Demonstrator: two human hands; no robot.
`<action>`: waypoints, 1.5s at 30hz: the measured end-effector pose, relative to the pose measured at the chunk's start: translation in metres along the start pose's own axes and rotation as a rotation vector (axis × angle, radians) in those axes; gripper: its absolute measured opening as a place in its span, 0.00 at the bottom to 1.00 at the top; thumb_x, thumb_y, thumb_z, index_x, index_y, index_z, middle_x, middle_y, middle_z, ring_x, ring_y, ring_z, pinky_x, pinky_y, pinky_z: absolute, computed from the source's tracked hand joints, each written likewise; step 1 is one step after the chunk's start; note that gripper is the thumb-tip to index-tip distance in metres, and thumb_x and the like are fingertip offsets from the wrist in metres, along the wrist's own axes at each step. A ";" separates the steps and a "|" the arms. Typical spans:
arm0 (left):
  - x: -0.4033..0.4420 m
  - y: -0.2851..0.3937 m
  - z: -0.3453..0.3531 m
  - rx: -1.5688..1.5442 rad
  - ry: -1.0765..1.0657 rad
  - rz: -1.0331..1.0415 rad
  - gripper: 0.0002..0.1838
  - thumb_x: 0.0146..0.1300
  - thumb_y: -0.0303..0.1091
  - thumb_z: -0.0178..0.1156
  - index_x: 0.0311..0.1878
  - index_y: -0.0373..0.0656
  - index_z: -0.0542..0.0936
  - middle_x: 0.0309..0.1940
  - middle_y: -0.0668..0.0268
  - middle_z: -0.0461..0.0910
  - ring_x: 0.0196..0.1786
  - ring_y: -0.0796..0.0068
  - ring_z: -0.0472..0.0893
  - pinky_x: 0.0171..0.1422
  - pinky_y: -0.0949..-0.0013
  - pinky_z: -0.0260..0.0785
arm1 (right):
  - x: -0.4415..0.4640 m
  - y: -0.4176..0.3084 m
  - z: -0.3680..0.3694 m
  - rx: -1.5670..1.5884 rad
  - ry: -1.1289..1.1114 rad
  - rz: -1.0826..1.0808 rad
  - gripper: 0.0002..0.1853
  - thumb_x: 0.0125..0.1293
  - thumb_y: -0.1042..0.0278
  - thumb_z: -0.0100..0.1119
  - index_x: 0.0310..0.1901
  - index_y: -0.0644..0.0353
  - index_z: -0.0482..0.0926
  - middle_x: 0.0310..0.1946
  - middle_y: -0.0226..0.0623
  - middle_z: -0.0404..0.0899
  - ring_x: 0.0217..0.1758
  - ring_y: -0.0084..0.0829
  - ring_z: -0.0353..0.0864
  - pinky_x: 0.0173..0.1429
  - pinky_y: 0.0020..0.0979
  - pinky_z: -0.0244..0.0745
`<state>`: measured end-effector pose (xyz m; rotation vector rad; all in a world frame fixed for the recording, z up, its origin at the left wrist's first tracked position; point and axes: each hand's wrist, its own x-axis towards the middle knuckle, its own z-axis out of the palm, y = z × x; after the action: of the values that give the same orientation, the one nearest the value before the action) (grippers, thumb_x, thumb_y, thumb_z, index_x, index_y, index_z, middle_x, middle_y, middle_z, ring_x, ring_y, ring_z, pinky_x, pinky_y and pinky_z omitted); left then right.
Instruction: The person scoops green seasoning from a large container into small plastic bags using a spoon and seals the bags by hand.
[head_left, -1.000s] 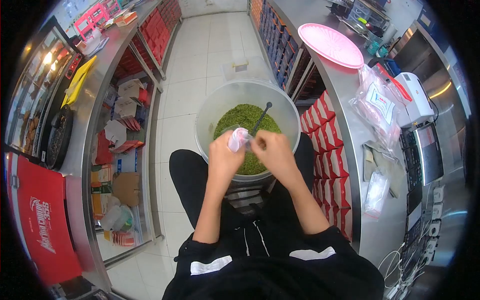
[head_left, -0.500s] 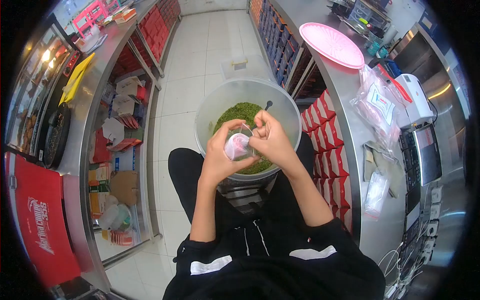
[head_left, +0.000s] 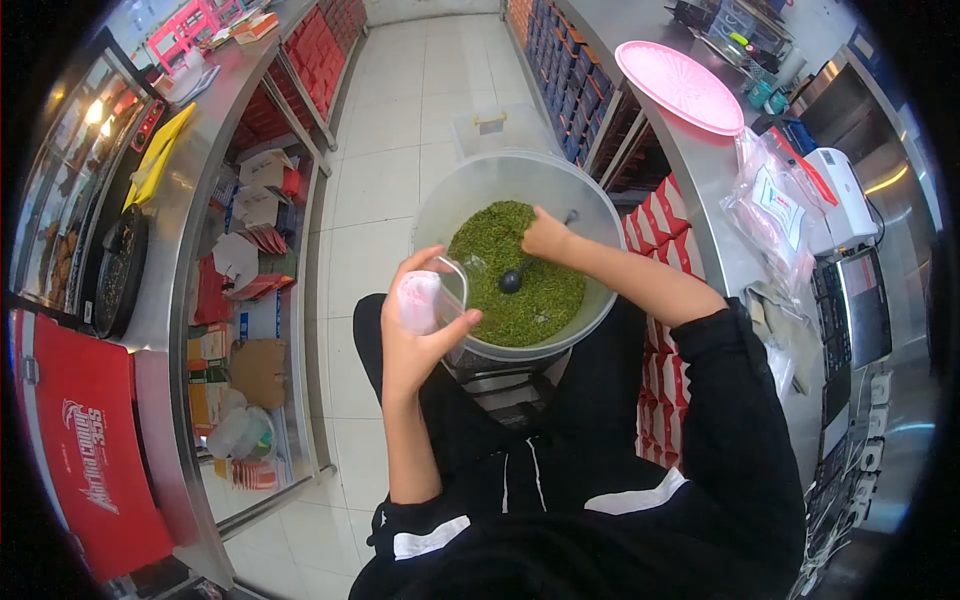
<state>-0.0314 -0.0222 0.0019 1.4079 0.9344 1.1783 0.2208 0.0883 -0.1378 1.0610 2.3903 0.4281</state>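
My left hand (head_left: 418,335) grips a small clear plastic bag (head_left: 455,285) with a pink-and-white part (head_left: 418,300). The bag's rounded mouth faces the tub, between spread thumb and fingers. Inside the large translucent tub (head_left: 430,215) lies a heap of chopped green flakes (head_left: 490,235). My right hand (head_left: 545,236) is closed over the heap on the handle of a black scoop (head_left: 511,281). The scoop's bowl rests at the flakes, close to the bag. A second dark spoon end (head_left: 572,216) shows beyond my hand; whether it belongs to the same tool I cannot tell.
Steel counters flank me. On the right one are a pink round tray (head_left: 680,86), plastic packs (head_left: 768,215), a cloth (head_left: 775,325) and a white device (head_left: 845,200). A red cooler (head_left: 90,440) stands left. Boxes (head_left: 262,205) fill the shelf below; a lid-like clear container (head_left: 500,130) lies behind the tub.
My right hand has left the bag and moved up and right into the tub, taking hold of the scoop. My left hand has shifted left with the bag, its mouth now open.
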 end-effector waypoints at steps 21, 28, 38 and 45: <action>-0.005 -0.008 -0.010 -0.130 0.337 0.197 0.40 0.38 0.25 0.71 0.57 0.36 0.64 0.49 0.55 0.70 0.52 0.72 0.68 0.53 0.72 0.60 | -0.051 -0.020 -0.085 1.263 -0.463 -0.071 0.14 0.51 0.71 0.51 0.39 0.61 0.81 0.20 0.42 0.77 0.23 0.29 0.74 0.25 0.32 0.66; 0.000 -0.005 0.000 -0.101 0.377 0.162 0.41 0.37 0.22 0.71 0.58 0.35 0.62 0.51 0.54 0.69 0.56 0.68 0.68 0.58 0.69 0.60 | -0.081 0.016 -0.078 1.727 -0.322 0.131 0.15 0.60 0.74 0.46 0.47 0.61 0.77 0.14 0.24 0.66 0.14 0.16 0.59 0.19 0.22 0.54; 0.023 -0.034 0.030 0.007 0.256 0.166 0.35 0.37 0.21 0.71 0.52 0.37 0.69 0.48 0.61 0.72 0.52 0.71 0.71 0.56 0.70 0.63 | -0.116 0.007 -0.081 2.014 0.147 0.520 0.15 0.63 0.73 0.45 0.50 0.61 0.76 0.15 0.20 0.64 0.16 0.11 0.56 0.19 0.15 0.49; 0.039 -0.043 0.053 0.044 0.179 0.100 0.31 0.36 0.25 0.73 0.49 0.37 0.73 0.44 0.63 0.75 0.44 0.76 0.74 0.48 0.73 0.67 | -0.136 0.000 -0.117 2.047 0.358 0.599 0.16 0.64 0.73 0.45 0.52 0.64 0.74 0.17 0.19 0.64 0.19 0.11 0.59 0.22 0.15 0.54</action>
<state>0.0307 0.0107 -0.0326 1.4143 1.0295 1.3839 0.2361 -0.0244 0.0014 2.4353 2.0395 -2.2847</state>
